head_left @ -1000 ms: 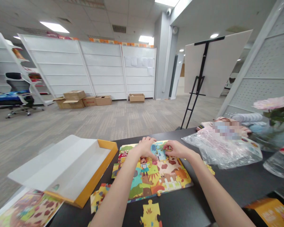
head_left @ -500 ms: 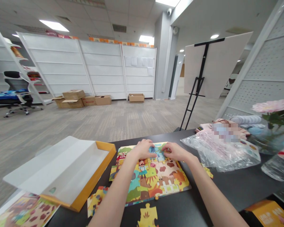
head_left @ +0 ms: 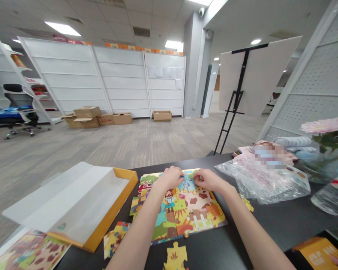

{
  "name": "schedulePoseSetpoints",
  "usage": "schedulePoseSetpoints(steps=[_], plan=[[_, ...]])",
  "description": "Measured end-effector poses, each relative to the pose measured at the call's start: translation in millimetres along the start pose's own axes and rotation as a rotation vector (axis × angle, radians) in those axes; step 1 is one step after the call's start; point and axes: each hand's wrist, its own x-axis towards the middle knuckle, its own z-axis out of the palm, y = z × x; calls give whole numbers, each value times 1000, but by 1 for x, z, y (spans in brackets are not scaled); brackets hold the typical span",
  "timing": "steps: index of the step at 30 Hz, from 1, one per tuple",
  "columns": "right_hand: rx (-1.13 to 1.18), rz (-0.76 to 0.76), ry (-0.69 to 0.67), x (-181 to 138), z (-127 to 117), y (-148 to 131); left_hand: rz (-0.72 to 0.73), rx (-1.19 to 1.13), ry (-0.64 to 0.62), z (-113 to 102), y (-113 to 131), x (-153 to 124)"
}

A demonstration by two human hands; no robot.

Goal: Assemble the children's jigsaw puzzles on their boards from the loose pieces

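A farm-scene jigsaw puzzle (head_left: 198,202) lies on the black table, most of its pieces joined. Over its upper middle, my left hand (head_left: 171,177) has curled fingers drawn together at the edge of a blue puzzle piece (head_left: 188,183). My right hand (head_left: 206,179) pinches a puzzle piece at the upper right of the picture, largely covered by the fingers. A loose yellow puzzle piece (head_left: 175,256) lies at the near side. More loose puzzle pieces (head_left: 115,238) sit left of my left forearm, and a yellow one (head_left: 247,203) beyond my right forearm.
An open white box with orange sides (head_left: 112,210) stands at left, above a printed picture sheet (head_left: 30,249). On the right are a clear plastic bag (head_left: 266,183), a flower vase (head_left: 312,167) and an orange box (head_left: 322,253). Past the table stands a black easel (head_left: 236,99).
My left thumb has drawn in toward the fingers, showing more of the blue pieces. My right hand stays nearly in place at the upper right of the puzzle.
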Motion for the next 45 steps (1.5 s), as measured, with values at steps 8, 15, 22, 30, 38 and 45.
schedulePoseSetpoints(steps=[8, 15, 22, 30, 38, 45], plan=[[-20, 10, -5, 1, -1, 1, 27, -49, 6, 1, 6, 6], [11, 30, -7, 1, 4, 1, 24, -72, -15, 4, 11, 7], [-25, 71, 32, 1, -6, 1, -22, -68, -20, 7, 14, 10], [-125, 287, 67, -7, -12, 25, -43, -60, 7, 4, 23, 5], [-103, 323, 46, -9, -17, 29, 16, -25, 65, -2, 40, -19], [-198, 471, 148, -55, -39, 48, 59, -128, 97, -22, 65, -128]])
